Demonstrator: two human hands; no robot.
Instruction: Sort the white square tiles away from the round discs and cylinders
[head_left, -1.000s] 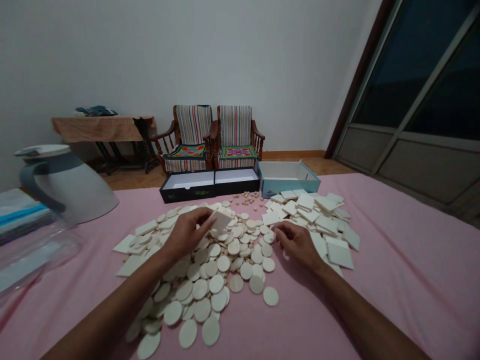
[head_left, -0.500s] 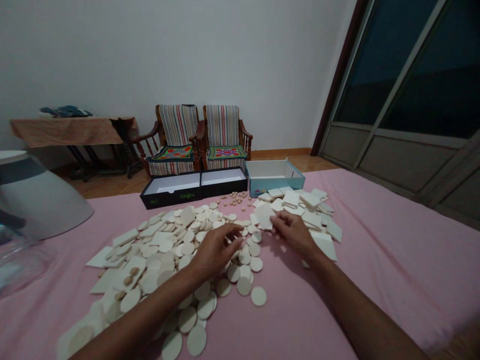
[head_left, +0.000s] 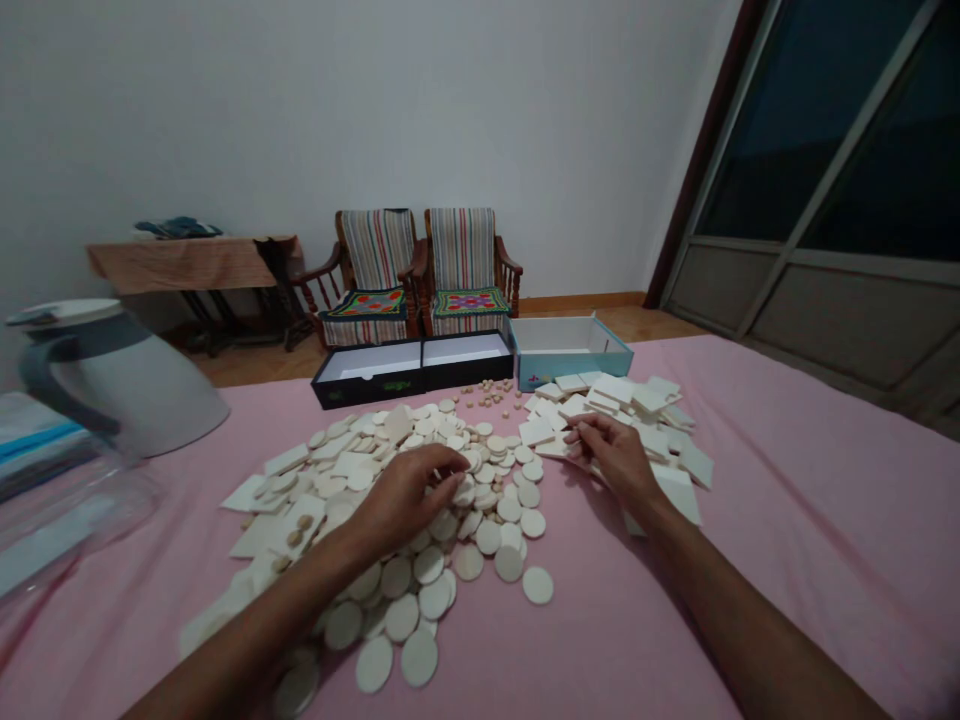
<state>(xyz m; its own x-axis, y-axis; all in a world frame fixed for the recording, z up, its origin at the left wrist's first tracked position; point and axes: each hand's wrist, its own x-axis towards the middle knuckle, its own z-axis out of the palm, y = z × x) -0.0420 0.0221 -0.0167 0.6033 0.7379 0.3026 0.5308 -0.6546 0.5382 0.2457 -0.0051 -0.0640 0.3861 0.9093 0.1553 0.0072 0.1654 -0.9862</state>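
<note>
My left hand point(head_left: 415, 492) hovers over the right side of a wide heap of pale round wooden discs point(head_left: 418, 656). Its fingers are curved and the thumb stands apart, with nothing plainly between them. Thumb and fingers of my right hand point(head_left: 616, 455) pinch a thin pale wooden tile, seen nearly edge-on and partly hidden by the fingers. That hand is at the left edge of a pile of pale square tiles point(head_left: 694, 464). Some square tiles point(head_left: 247, 494) also lie mixed in the heap of discs, on its left side.
Small wooden cubes point(head_left: 491, 399) lie scattered between the piles and the boxes. Two joined black trays point(head_left: 375, 388) and a light blue box point(head_left: 585, 368) stand at the back. A white jug point(head_left: 161, 390) stands left on the pink cloth point(head_left: 810, 480), behind clear plastic point(head_left: 82, 520).
My right hand has moved right with the tile, from the gap between the piles onto the square tiles. My left hand stays over the discs. The view has turned slightly left.
</note>
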